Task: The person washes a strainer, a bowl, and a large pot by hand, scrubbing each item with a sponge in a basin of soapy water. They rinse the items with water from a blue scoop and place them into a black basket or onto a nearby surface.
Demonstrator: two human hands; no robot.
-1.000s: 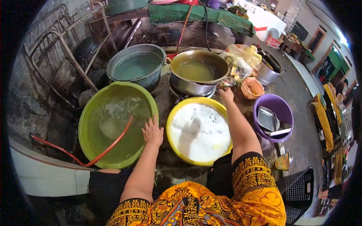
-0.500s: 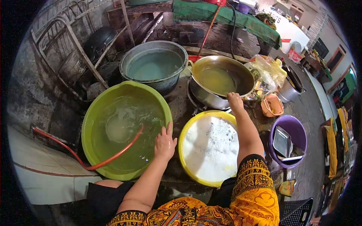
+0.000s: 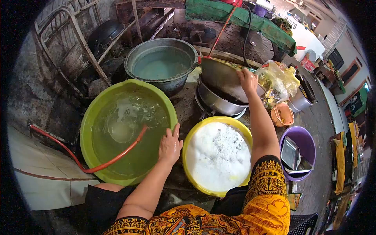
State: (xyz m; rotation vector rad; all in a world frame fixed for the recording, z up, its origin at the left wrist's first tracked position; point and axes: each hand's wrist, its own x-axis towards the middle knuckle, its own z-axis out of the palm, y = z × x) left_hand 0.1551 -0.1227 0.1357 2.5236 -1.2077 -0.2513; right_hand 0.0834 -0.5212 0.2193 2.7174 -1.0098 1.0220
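Observation:
My right hand (image 3: 248, 81) grips the edge of a dark, rounded pan, perhaps a wok (image 3: 219, 80), which is tilted up steeply out of a silver pot (image 3: 219, 101). The pan hides most of the pot's inside. My left hand (image 3: 170, 145) rests with its fingers apart on the right rim of a big green basin (image 3: 85, 129). Water fills that basin, a red hose (image 3: 117, 159) runs into it, and a pale round shape shows below the surface. Between my arms stands a yellow basin (image 3: 188, 178) full of white suds (image 3: 217, 156).
Behind the green basin is a grey tub (image 3: 184, 81) of water. To the right are a plastic bag (image 3: 280, 80), an orange basket (image 3: 282, 114) and a purple basin (image 3: 309, 141) holding a metal tray (image 3: 290, 152). Metal chair frames (image 3: 78, 43) lean at the left wall.
My right hand has raised the dark pan from the silver pot, tilting it upright. Earlier the hand was at the pot's near rim. My left hand stays at the green basin's rim.

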